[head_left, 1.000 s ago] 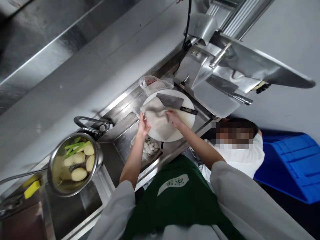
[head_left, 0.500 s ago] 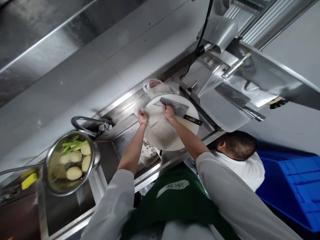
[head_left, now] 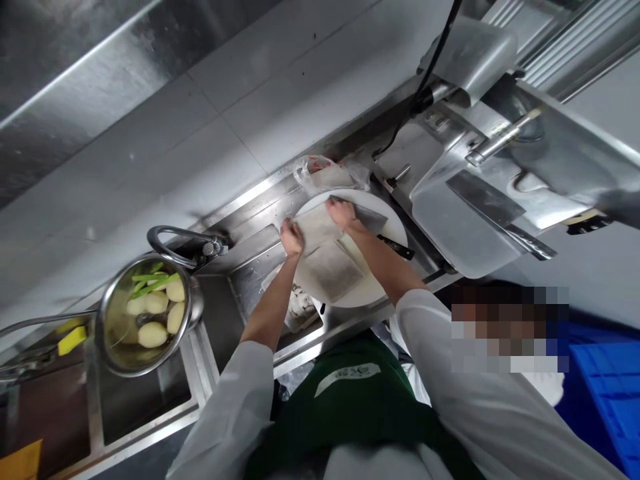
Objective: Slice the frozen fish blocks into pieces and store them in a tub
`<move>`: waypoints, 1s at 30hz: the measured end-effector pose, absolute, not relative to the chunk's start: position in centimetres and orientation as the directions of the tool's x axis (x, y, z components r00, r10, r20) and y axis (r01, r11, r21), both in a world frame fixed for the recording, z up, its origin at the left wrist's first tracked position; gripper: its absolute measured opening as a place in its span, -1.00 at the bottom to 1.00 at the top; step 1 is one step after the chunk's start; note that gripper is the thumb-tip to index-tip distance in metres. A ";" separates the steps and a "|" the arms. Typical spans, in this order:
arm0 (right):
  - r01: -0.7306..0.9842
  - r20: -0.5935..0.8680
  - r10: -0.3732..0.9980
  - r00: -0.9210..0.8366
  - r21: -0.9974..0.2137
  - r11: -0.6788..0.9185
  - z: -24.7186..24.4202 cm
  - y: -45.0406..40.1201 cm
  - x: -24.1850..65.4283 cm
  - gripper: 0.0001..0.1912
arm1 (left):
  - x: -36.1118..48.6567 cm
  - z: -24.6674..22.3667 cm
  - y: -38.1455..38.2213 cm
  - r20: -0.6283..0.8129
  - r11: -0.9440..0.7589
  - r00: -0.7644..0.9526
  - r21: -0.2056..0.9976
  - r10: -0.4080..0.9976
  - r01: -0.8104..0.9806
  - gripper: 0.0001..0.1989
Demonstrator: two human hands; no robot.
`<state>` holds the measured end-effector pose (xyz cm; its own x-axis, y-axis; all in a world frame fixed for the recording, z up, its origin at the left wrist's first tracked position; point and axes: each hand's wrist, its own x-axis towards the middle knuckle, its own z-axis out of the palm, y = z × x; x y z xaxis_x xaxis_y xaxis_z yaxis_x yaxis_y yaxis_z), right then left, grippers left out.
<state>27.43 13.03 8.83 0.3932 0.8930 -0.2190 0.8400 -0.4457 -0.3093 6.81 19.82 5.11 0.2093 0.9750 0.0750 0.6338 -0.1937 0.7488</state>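
A pale, flat sheet (head_left: pixel 317 230) lies over the upper left of a round white cutting board (head_left: pixel 399 223). My left hand (head_left: pixel 291 237) is closed on the sheet's left edge, and my right hand (head_left: pixel 341 212) pinches its upper right corner. Another greyish sheet (head_left: pixel 333 270) lies just below it on the board. Partly under my right hand and forearm is a cleaver with a broad blade (head_left: pixel 374 219) and a black handle (head_left: pixel 396 247). The sheets' material is hard to make out.
Potatoes and green stalks fill a steel bowl (head_left: pixel 113 357) at the left, beside a faucet (head_left: pixel 170 233). A plastic bag (head_left: pixel 333 175) lies behind the board. A slicer (head_left: pixel 463 227) and a partly visible person (head_left: pixel 543 383) are on the right.
My right hand has shifted slightly up and left relative to the board, covering more of the cleaver blade. The upper sheet looks flatter. The camera view has shifted, and the person at right has moved.
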 end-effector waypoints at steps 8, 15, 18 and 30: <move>0.766 -0.213 0.891 0.402 -0.455 -0.455 9.8 5.1 22.7 -0.66 | 0.9 5.1 13.3 0.074 -0.376 0.471 0.714 0.879 0.590 -0.75; 0.720 -0.302 0.825 0.477 -0.404 -0.564 9.7 -0.4 15.6 -0.53 | 0.3 5.1 9.5 0.020 -0.401 0.527 0.672 0.850 0.623 -0.84; 0.621 -0.375 0.768 0.518 -0.452 -0.640 9.8 0.1 15.4 -0.50 | 0.9 5.5 9.9 -0.067 -0.349 0.545 0.701 0.836 0.622 -0.87; 0.648 0.121 0.974 0.190 -0.761 -0.032 9.9 -7.2 15.3 -0.73 | -3.8 11.0 6.8 -0.019 -0.454 0.845 0.837 0.535 0.306 -0.73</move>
